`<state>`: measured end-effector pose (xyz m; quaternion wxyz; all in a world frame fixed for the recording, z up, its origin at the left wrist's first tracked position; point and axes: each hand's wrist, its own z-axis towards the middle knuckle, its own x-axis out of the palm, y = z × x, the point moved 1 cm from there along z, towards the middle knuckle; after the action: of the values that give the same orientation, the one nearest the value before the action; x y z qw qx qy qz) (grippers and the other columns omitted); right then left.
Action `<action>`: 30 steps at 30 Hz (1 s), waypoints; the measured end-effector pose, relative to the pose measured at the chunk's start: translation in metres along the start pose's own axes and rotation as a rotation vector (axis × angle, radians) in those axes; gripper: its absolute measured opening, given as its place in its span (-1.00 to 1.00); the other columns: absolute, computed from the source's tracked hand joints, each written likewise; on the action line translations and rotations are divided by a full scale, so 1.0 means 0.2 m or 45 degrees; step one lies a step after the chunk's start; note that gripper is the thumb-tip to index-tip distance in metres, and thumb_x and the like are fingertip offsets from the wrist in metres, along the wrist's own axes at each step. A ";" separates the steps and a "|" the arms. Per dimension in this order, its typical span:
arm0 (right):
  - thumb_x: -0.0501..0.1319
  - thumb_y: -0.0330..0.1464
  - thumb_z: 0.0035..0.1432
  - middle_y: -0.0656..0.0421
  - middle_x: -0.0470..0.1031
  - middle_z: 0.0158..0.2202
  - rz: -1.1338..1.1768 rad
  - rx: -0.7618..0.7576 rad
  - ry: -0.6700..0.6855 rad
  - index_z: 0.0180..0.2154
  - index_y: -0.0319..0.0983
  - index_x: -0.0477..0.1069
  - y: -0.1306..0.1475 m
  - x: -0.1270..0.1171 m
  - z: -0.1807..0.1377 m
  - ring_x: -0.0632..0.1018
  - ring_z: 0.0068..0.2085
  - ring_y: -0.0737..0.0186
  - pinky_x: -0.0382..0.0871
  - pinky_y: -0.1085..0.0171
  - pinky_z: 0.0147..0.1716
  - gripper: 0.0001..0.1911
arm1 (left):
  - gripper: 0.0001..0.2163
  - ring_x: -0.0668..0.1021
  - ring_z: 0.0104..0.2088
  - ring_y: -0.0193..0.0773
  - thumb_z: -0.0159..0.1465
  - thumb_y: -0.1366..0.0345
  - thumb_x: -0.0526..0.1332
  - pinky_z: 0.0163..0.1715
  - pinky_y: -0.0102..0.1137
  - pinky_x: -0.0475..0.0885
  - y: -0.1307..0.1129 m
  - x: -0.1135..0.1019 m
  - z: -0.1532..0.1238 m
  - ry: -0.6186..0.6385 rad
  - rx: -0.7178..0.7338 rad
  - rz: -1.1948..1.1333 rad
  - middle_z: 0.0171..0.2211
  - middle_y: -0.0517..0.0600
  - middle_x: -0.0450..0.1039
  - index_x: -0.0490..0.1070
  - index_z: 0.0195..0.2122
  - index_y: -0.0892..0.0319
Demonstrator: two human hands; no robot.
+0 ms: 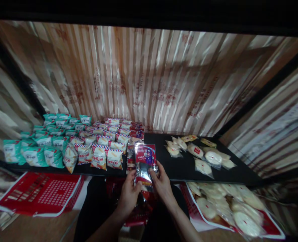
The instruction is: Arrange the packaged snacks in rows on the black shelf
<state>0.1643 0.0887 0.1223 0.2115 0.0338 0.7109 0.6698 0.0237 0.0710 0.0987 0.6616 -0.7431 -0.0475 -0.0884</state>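
Observation:
My left hand [129,193] and my right hand [161,183] together grip a red and clear snack packet [145,160] at its lower end, holding it upright over the front edge of a black shelf [179,166]. The packet stands right beside a column of similar red packets [136,133]. To their left lie rows of red-and-white striped snack bags [106,148] and, further left, green snack bags [42,144]. Below my hands sits a dark red container [141,208], dimly lit, with more red packets in it.
Clear packets of pale round cakes [201,153] lie on the shelf's right part. A red basket full of the same pale cakes [229,205] sits at lower right, and an overturned red basket [40,193] at lower left. Striped fabric [149,80] hangs behind the shelf.

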 end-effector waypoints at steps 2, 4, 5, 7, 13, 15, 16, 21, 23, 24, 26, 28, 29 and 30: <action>0.12 -0.10 0.03 0.10 0.54 -0.31 -0.083 -0.067 -0.007 0.15 -0.35 0.14 0.04 0.01 0.09 0.52 -0.39 0.19 0.42 0.24 -0.36 -0.29 | -0.55 0.47 -0.02 -0.19 0.12 0.33 0.16 -0.06 -0.31 0.40 -0.02 0.02 0.04 -0.054 0.118 0.150 0.03 0.12 0.37 0.21 0.07 0.17; 0.10 -0.14 0.04 0.13 0.53 -0.35 -0.176 -0.153 -0.034 0.15 -0.34 0.14 0.07 0.03 0.17 0.50 -0.41 0.20 0.40 0.24 -0.37 -0.32 | -0.55 0.38 0.09 -0.17 0.12 0.38 0.13 0.04 -0.25 0.34 -0.04 0.03 0.07 -0.130 0.237 0.347 0.09 0.11 0.29 0.23 0.08 0.14; 0.09 -0.16 0.05 0.13 0.53 -0.34 -0.210 -0.192 -0.045 0.16 -0.34 0.14 0.09 0.05 0.21 0.51 -0.40 0.20 0.40 0.24 -0.35 -0.33 | -0.56 0.32 0.14 -0.16 0.12 0.40 0.12 0.09 -0.23 0.29 -0.04 0.03 0.09 -0.162 0.290 0.429 0.12 0.10 0.26 0.25 0.07 0.14; 0.07 -0.19 0.07 0.10 0.53 -0.30 -0.260 -0.227 -0.039 0.20 -0.35 0.08 0.11 0.08 0.27 0.52 -0.36 0.20 0.40 0.24 -0.32 -0.31 | -0.57 0.25 0.19 -0.14 0.12 0.43 0.09 0.14 -0.19 0.23 -0.04 0.03 0.11 -0.180 0.360 0.528 0.16 0.11 0.20 0.28 0.06 0.15; 0.03 -0.24 0.10 0.09 0.54 -0.23 -0.379 -0.318 0.080 0.17 -0.29 0.15 0.12 0.16 0.38 0.53 -0.39 0.23 0.41 0.26 -0.33 -0.40 | -0.60 0.31 0.15 -0.10 0.12 0.51 0.03 0.10 -0.16 0.29 -0.01 0.00 0.19 -0.242 0.405 0.597 0.15 0.14 0.21 0.37 -0.02 0.17; 0.01 -0.25 0.11 0.07 0.55 -0.25 -0.443 -0.336 0.083 0.09 -0.31 0.27 0.12 0.18 0.40 0.53 -0.40 0.21 0.42 0.24 -0.32 -0.47 | -0.59 0.33 0.14 -0.10 0.11 0.52 0.03 0.12 -0.14 0.27 0.00 -0.01 0.22 -0.258 0.412 0.608 0.12 0.13 0.25 0.38 -0.02 0.16; 0.00 -0.25 0.11 0.06 0.55 -0.26 -0.478 -0.334 0.081 0.07 -0.32 0.30 0.12 0.19 0.41 0.54 -0.39 0.19 0.42 0.22 -0.30 -0.48 | -0.59 0.33 0.13 -0.10 0.11 0.53 0.03 0.13 -0.14 0.26 0.00 -0.01 0.23 -0.257 0.418 0.609 0.11 0.13 0.26 0.38 -0.02 0.16; 0.00 -0.24 0.10 -0.06 0.48 -0.06 -0.544 -0.431 -0.004 -0.01 -0.36 0.38 0.14 0.21 0.45 0.51 -0.08 0.09 0.37 0.14 -0.06 -0.50 | -0.58 0.36 0.11 -0.15 0.11 0.54 0.02 0.12 -0.19 0.28 0.02 0.00 0.28 -0.254 0.451 0.599 0.08 0.14 0.31 0.38 -0.02 0.20; 0.00 -0.23 0.09 -0.06 0.47 -0.04 -0.523 -0.444 -0.033 -0.02 -0.34 0.39 0.14 0.20 0.45 0.49 -0.04 0.09 0.34 0.13 -0.02 -0.51 | -0.61 0.38 0.10 -0.16 0.13 0.52 0.01 0.11 -0.19 0.28 0.03 0.00 0.29 -0.247 0.476 0.607 0.07 0.14 0.33 0.38 -0.03 0.20; 0.00 -0.22 0.09 -0.06 0.47 -0.04 -0.512 -0.433 -0.038 -0.02 -0.34 0.39 0.14 0.19 0.45 0.49 -0.04 0.09 0.34 0.12 -0.02 -0.50 | -0.62 0.38 0.09 -0.16 0.14 0.51 0.01 0.11 -0.19 0.29 0.03 0.01 0.29 -0.241 0.488 0.607 0.06 0.13 0.34 0.39 -0.03 0.19; 0.01 -0.21 0.09 -0.06 0.47 -0.04 -0.500 -0.395 -0.046 0.00 -0.35 0.38 0.12 0.18 0.45 0.50 -0.06 0.08 0.35 0.10 -0.03 -0.49 | -0.64 0.40 0.08 -0.18 0.15 0.50 0.01 0.10 -0.21 0.31 0.04 0.01 0.30 -0.239 0.508 0.597 0.05 0.12 0.35 0.39 -0.05 0.19; 0.01 -0.21 0.08 -0.08 0.46 -0.03 -0.499 -0.361 -0.041 0.00 -0.38 0.36 0.11 0.17 0.46 0.51 -0.08 0.07 0.37 0.09 -0.05 -0.46 | -0.64 0.41 0.06 -0.20 0.15 0.50 0.01 0.09 -0.21 0.31 0.04 0.01 0.30 -0.248 0.522 0.580 0.04 0.11 0.36 0.40 -0.07 0.18; 0.00 -0.21 0.07 -0.10 0.46 -0.03 -0.503 -0.351 -0.035 0.01 -0.40 0.36 0.11 0.16 0.46 0.50 -0.07 0.07 0.36 0.10 -0.05 -0.45 | -0.65 0.41 0.06 -0.20 0.15 0.50 0.01 0.09 -0.22 0.32 0.04 0.01 0.31 -0.252 0.523 0.569 0.03 0.10 0.37 0.41 -0.08 0.17; 0.00 -0.21 0.07 -0.11 0.45 -0.03 -0.511 -0.347 -0.023 0.01 -0.41 0.35 0.11 0.16 0.46 0.50 -0.06 0.06 0.36 0.10 -0.04 -0.44 | -0.66 0.42 0.05 -0.20 0.15 0.49 0.01 0.09 -0.22 0.32 0.04 0.00 0.32 -0.254 0.518 0.557 0.03 0.10 0.37 0.41 -0.09 0.17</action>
<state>0.1610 0.1885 0.1346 0.3494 -0.1310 0.6044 0.7039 0.0305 0.1328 0.0845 0.7920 -0.5933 0.0321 0.1407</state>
